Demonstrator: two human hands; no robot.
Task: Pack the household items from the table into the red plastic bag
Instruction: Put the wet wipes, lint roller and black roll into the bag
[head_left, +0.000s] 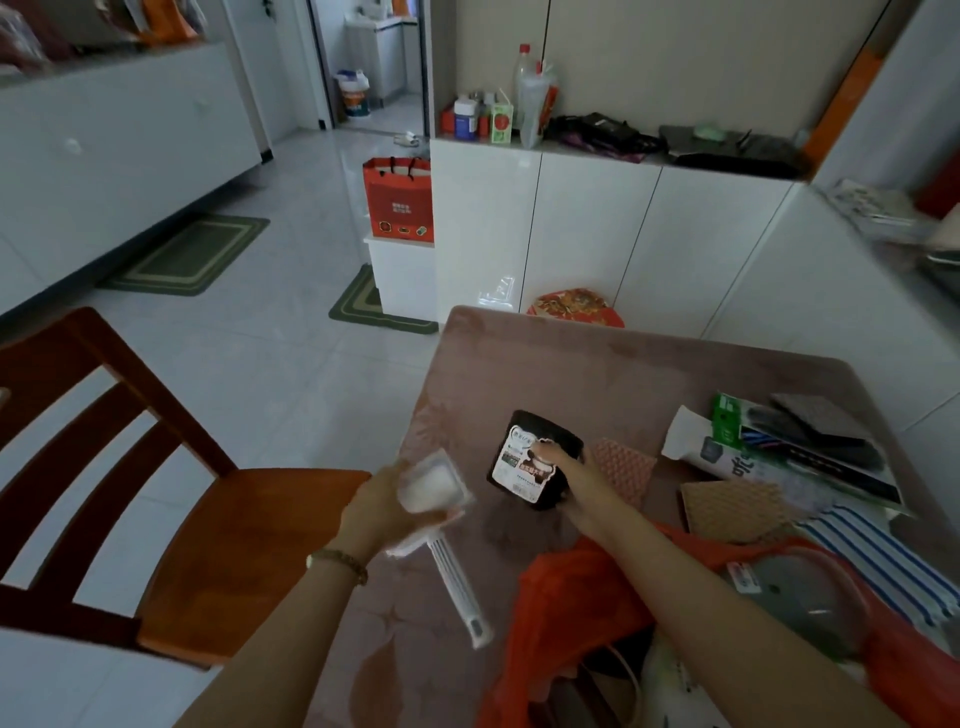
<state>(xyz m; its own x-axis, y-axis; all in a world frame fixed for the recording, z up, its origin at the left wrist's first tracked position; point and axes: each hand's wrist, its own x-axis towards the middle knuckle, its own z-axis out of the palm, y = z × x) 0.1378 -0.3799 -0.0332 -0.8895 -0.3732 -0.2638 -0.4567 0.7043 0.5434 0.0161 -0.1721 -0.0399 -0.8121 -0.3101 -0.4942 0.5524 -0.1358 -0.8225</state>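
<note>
Two items were in hand just beyond the red plastic bag (566, 597), which lay on the worktop (597, 374). The left hand (379, 512) had its fingers curled round a white handled brush (457, 582). The right hand (576, 480) had its fingers gripping a black labelled pack (524, 462), apparently for bagging.

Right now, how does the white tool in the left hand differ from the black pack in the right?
The white tool is pale with a long thin handle; the black pack is dark, squat and bears a white label. The tool looks blurred, the pack sharp. Shared: the left hand grips one, the right hand the other.
</note>
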